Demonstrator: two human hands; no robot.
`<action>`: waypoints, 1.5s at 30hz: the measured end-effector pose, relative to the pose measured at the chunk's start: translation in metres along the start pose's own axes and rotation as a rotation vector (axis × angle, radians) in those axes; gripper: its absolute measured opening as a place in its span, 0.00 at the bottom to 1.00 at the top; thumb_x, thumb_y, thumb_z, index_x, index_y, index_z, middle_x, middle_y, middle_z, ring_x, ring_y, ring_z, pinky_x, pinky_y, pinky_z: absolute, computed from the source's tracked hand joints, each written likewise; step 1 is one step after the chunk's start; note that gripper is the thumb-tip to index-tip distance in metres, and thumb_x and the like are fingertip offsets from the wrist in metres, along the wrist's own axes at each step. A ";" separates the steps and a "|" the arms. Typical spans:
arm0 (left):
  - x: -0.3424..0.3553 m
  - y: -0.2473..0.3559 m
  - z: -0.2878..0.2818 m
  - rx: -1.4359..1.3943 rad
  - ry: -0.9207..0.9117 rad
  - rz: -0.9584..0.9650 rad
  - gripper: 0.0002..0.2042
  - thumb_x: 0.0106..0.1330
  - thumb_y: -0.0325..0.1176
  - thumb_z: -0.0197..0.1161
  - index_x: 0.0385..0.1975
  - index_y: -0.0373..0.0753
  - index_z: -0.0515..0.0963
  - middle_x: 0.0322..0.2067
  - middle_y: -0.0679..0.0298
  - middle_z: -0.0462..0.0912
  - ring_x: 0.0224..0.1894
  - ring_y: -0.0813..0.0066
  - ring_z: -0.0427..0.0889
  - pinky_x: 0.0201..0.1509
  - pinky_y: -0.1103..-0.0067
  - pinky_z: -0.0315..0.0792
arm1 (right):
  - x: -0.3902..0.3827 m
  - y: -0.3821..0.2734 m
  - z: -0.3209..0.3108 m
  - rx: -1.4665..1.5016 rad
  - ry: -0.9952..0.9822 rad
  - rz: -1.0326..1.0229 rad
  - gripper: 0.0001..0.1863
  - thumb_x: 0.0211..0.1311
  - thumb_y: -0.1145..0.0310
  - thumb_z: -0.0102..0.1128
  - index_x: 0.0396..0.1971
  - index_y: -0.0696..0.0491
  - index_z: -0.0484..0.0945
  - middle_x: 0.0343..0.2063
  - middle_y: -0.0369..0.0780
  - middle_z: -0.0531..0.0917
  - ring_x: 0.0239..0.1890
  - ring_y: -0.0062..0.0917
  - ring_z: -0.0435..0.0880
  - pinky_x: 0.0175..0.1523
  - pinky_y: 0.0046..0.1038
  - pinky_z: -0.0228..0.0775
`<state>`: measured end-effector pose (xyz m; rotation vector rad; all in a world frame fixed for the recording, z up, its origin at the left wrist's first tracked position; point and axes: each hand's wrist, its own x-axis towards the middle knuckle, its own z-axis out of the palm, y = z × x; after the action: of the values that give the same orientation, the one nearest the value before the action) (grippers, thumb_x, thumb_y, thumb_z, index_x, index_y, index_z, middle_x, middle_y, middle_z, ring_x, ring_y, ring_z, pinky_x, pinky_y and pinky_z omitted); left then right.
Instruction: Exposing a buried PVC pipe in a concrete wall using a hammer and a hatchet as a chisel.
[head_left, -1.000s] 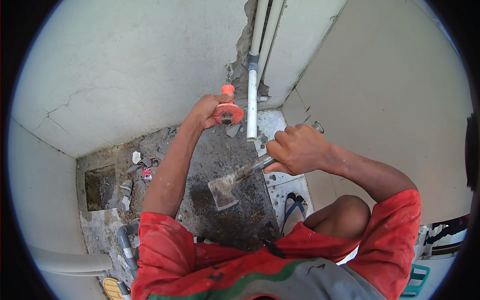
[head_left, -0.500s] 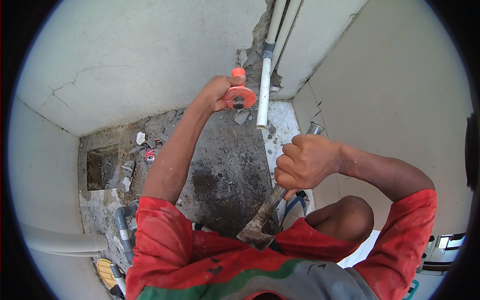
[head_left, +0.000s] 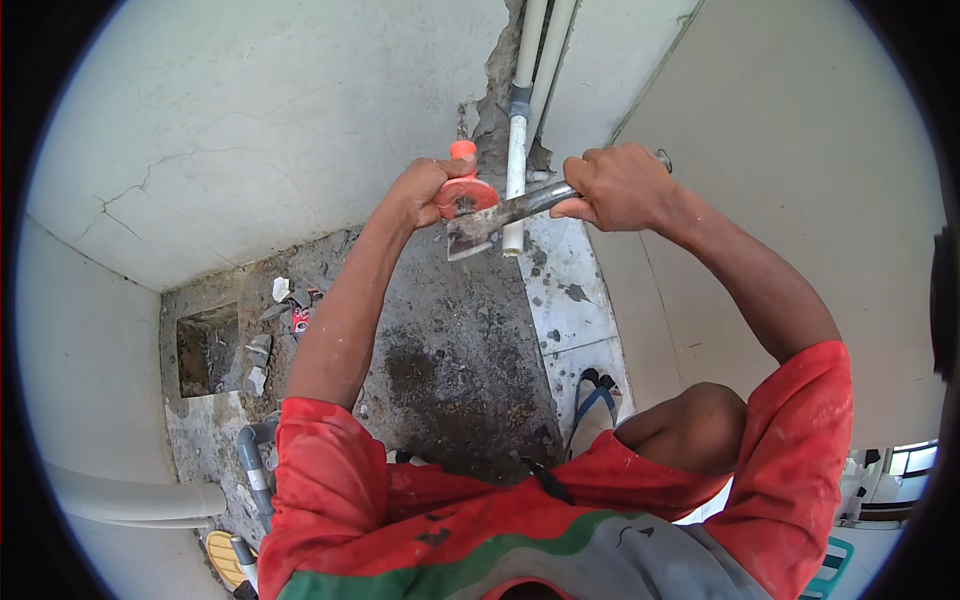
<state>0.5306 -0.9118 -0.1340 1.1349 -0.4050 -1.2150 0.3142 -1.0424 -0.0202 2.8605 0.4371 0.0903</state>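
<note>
My left hand [head_left: 423, 190] is closed round the orange grip of a chisel [head_left: 466, 196], whose round guard faces me. The chisel's tip rests at or close to the broken wall edge beside the pipes; contact is hard to judge. My right hand [head_left: 620, 187] grips the metal handle of a hatchet [head_left: 530, 204]. Its flat head overlaps the lower part of the chisel guard and hides the chisel's butt end. Whether the two metals touch I cannot tell. A white pipe [head_left: 515, 180] hangs just right of the chisel, behind the hatchet handle.
A cracked white wall [head_left: 260, 120] stands ahead. Rubble [head_left: 258, 350] lies by a square pit [head_left: 208, 350] in the rough floor at left. Grey pipe elbows [head_left: 252, 452] and a thick white pipe [head_left: 140, 495] are at lower left. Pale tiles [head_left: 575, 290] run along the right wall.
My right hand has swung the hatchet up and forward from near my lap to the chisel's butt. My left hand keeps its hold on the chisel at the wall.
</note>
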 end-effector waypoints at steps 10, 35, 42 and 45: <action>0.010 0.012 -0.011 0.011 0.011 -0.062 0.10 0.64 0.34 0.61 0.37 0.33 0.75 0.28 0.64 0.77 0.26 0.78 0.78 0.32 0.79 0.76 | -0.004 -0.041 -0.001 -0.002 0.129 -0.629 0.26 0.60 0.40 0.45 0.20 0.50 0.67 0.15 0.36 0.69 0.15 0.30 0.73 0.20 0.32 0.67; 0.021 -0.001 -0.012 0.011 0.071 0.004 0.11 0.63 0.34 0.61 0.35 0.30 0.75 0.24 0.65 0.76 0.22 0.78 0.76 0.25 0.78 0.72 | -0.001 -0.042 -0.008 -0.024 0.108 -0.659 0.26 0.54 0.40 0.50 0.17 0.49 0.64 0.14 0.33 0.66 0.16 0.23 0.71 0.18 0.27 0.62; 0.016 -0.006 -0.012 0.089 0.031 -0.047 0.12 0.64 0.35 0.61 0.36 0.31 0.75 0.26 0.65 0.77 0.24 0.79 0.77 0.26 0.81 0.72 | -0.012 -0.027 -0.014 -0.119 0.051 0.027 0.27 0.56 0.40 0.49 0.19 0.52 0.66 0.14 0.38 0.71 0.16 0.31 0.76 0.19 0.32 0.68; 0.020 -0.012 -0.010 -0.016 0.098 0.046 0.11 0.64 0.36 0.61 0.34 0.33 0.76 0.24 0.65 0.77 0.20 0.81 0.75 0.18 0.81 0.67 | -0.018 -0.073 -0.017 -0.078 0.013 -0.349 0.23 0.52 0.43 0.54 0.19 0.49 0.67 0.15 0.33 0.66 0.17 0.21 0.70 0.20 0.24 0.60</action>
<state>0.5391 -0.9240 -0.1540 1.1603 -0.3444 -1.1160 0.2740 -0.9762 -0.0230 2.6630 0.9038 0.0602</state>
